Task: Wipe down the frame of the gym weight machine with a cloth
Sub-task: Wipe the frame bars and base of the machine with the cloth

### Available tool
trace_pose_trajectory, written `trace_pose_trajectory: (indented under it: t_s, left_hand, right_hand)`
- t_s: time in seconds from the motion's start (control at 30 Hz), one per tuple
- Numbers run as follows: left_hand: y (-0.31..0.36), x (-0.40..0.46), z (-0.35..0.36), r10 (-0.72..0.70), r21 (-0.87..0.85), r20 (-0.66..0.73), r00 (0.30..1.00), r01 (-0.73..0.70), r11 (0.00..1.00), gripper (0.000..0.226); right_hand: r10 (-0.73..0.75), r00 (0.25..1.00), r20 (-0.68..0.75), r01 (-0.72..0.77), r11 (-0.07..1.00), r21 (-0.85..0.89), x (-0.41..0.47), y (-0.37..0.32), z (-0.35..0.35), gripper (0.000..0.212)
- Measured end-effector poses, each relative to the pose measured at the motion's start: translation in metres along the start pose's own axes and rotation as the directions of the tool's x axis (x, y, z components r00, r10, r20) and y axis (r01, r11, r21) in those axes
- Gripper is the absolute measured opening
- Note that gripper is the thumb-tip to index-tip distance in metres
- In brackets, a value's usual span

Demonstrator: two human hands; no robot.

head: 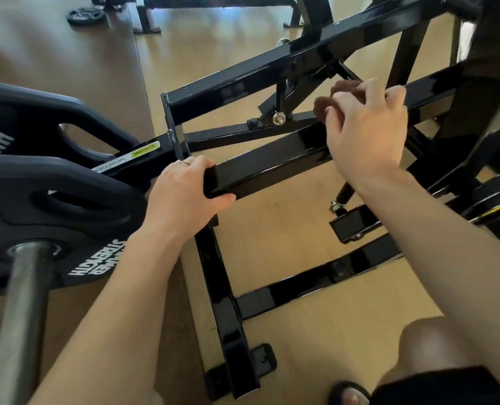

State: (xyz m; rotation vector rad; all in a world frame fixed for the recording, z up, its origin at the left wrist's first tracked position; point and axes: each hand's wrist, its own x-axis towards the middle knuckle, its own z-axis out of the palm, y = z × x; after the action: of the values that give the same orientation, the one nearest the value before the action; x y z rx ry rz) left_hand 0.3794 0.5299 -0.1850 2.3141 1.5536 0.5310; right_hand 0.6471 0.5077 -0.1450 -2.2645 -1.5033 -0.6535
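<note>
We judge the wipe to be mid-course, with no way of telling from the gloss alone which black tubes are already clean; our right hand has its grip curled round a brown cloth, bunched against the far end of the crossbar, which we take as our landmark on the frame; our left hand wraps the near end of that same crossbar, fingers over the top and thumb beneath, steadying rather than wiping; the long diagonal beam above the crossbar, the pivot bolt just behind it, and the floor rails below it towards our knee all seem to be left, so we reckon most of the frame remains; as for writing, the weight plate to the left of the crossbar carries white lettering, seen upside down, that seems to read "HIGHER STRENGTH"; a second plate beyond it shows only the tail "GTH"; a yellow-green and white sticker lies on the tube just left of the crossbar, its print too small to read.
</note>
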Motion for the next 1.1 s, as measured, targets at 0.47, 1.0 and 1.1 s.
trace_pose_trajectory:
  t_s: [0.47,1.0,1.1]
  left_hand:
    - [-0.008,0.002,-0.003,0.012,-0.064,0.027,1.000,-0.010,0.998,0.052]
    - [-0.043,0.025,-0.045,-0.038,0.069,0.112,0.993,0.030,0.997,0.079]
    - [-0.060,0.028,-0.039,-0.141,0.221,0.073,0.987,0.122,0.968,0.070]
  right_hand:
    - [-0.408,0.910,-0.074,0.412,0.866,0.283,-0.065,-0.092,0.010,0.030]
    - [-0.367,0.917,0.155,0.316,0.907,0.277,-0.083,-0.151,-0.007,0.037]
    - [-0.399,0.904,0.151,0.346,0.894,0.285,-0.088,-0.167,-0.001,0.036]
